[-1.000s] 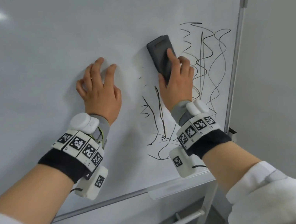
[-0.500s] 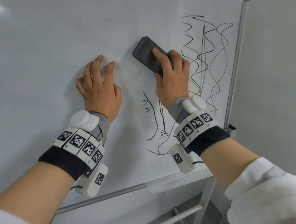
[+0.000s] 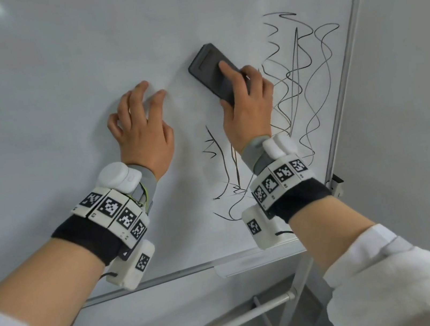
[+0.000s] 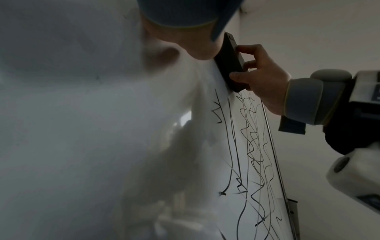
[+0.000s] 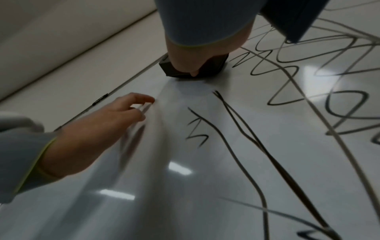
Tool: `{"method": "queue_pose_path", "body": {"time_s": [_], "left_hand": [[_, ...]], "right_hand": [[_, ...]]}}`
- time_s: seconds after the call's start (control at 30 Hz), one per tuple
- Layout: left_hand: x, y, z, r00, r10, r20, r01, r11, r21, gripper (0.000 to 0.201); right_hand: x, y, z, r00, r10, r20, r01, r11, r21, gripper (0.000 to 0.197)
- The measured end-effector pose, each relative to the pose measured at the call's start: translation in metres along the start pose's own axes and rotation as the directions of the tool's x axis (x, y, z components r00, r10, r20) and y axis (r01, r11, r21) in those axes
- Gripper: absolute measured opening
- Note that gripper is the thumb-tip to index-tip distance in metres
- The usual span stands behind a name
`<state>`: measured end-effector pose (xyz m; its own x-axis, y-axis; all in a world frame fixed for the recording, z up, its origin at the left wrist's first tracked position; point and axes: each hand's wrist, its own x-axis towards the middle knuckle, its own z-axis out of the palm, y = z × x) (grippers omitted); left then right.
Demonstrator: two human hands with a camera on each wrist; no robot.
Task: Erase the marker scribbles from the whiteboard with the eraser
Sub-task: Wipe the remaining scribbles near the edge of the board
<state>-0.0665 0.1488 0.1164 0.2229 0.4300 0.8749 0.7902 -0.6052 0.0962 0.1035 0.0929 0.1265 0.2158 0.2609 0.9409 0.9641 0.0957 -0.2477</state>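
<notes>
- The dark eraser [image 3: 218, 73] is held by the right hand [image 3: 248, 106]. The thumb is curled on one long side, the other fingers are curled on the other side, and one finger [image 3: 227, 69] is laid along its back.
- The eraser is pressed flat on the whiteboard [image 3: 55, 89]. It is tilted, with its far end pointing up and to the left.
- The eraser is found near the middle of the board, just left of the big black scribbles [image 3: 303, 70].
- More scribbles [image 3: 226, 172] are seen lower down, under the right hand and beside the wrist.
- The left hand [image 3: 143, 134] is set on the board to the left of the eraser. Its fingers are bent and a little apart, the tips are touching the board, and nothing is held.
- A band with black and white squares [image 3: 114, 212] is worn on the left wrist, and another one [image 3: 281, 177] on the right wrist.
- White sleeves [image 3: 396, 283] are seen at the bottom.
- A grey frame [image 3: 339, 103] is seen along the board's right edge.
</notes>
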Motion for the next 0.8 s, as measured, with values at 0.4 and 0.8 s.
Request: {"method": "queue_pose_path", "body": {"time_s": [0.4,0.8], "left_hand": [[0.001,0.0,-0.002,1.0,-0.004,0.012,0.004,1.0,-0.002,0.051],[-0.018,-0.003,0.004,0.998,-0.009,0.068,0.01,1.0,-0.005,0.054]], "right_hand": [[-0.015,-0.002,0.004,0.995,-0.087,0.048,0.087,0.996,0.007,0.059],[-0.086,0.011,0.01,0.978,-0.163,0.13,0.16,0.987,0.034,0.067]]}}
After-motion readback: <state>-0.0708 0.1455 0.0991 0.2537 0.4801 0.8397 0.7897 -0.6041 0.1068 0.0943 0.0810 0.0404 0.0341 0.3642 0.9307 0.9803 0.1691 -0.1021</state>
